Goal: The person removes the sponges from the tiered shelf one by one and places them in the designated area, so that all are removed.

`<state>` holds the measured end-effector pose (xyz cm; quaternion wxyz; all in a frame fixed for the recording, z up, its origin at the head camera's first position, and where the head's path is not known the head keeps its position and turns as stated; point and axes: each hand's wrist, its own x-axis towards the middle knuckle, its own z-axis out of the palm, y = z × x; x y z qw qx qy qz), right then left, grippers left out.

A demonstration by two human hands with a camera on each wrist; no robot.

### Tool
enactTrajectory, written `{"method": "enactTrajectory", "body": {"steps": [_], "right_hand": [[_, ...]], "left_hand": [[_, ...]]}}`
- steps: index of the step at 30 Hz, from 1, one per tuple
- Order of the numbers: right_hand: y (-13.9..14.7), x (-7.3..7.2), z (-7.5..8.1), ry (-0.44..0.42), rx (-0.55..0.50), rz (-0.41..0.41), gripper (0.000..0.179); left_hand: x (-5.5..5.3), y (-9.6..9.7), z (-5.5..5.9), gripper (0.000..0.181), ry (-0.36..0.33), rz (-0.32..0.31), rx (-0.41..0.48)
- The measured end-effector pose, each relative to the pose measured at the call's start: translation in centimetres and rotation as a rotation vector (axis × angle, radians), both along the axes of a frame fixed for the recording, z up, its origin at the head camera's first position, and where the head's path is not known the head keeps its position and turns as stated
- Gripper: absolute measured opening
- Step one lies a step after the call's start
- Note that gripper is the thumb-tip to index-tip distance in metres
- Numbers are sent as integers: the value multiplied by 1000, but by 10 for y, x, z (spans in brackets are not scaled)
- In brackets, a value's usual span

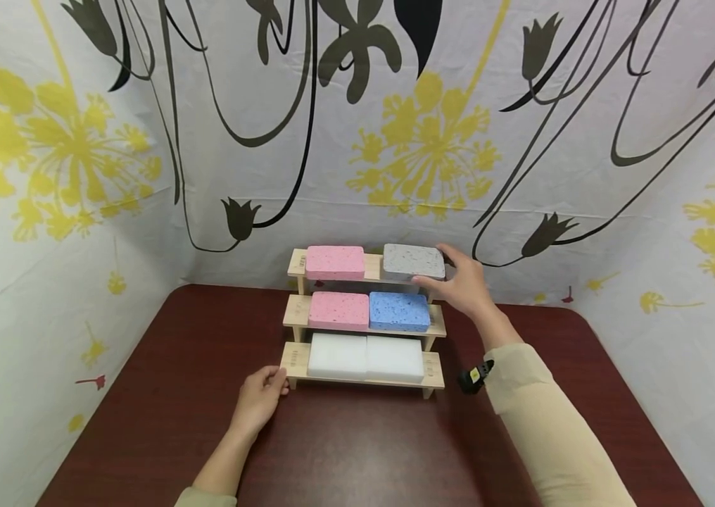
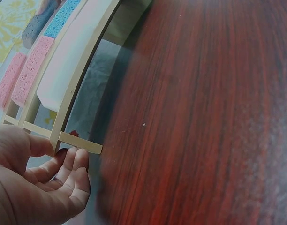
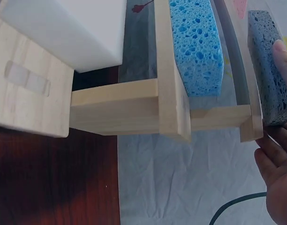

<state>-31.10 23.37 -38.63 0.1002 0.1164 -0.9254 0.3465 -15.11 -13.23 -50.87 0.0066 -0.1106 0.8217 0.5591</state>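
Observation:
A three-step wooden rack (image 1: 296, 358) holds sponges on every step. On the top step, my right hand (image 1: 466, 285) grips a grey sponge (image 1: 413, 261) by its right end, thumb on the front face and fingers behind. Left of it lies a pink sponge (image 1: 335, 262). The middle step carries another pink sponge (image 1: 338, 310) beside a blue sponge (image 1: 399, 311). Two white sponges (image 1: 337, 357) sit side by side at the bottom. With thumb and fingertips, my left hand (image 2: 45, 183) pinches the left end of the bottom board (image 2: 80, 75).
The rack stands on a dark red wood-grain table (image 1: 357, 451), near its back edge. Behind and at both sides hangs a white cloth (image 1: 307, 169) with yellow and dark flower prints. A small black device (image 1: 475, 377) is at the right wrist.

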Motion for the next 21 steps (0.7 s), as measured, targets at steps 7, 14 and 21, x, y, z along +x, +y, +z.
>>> {"method": "enactTrajectory", "body": {"steps": [7, 14, 21], "right_hand": [[8, 6, -4, 8, -51, -6, 97], [17, 13, -7, 10, -65, -5, 95], [27, 20, -9, 41, -64, -21, 93]], "left_hand": [[-2, -1, -2, 37, 10, 4, 3], [-3, -2, -3, 37, 7, 9, 1], [-2, -2, -1, 37, 8, 10, 11]]}}
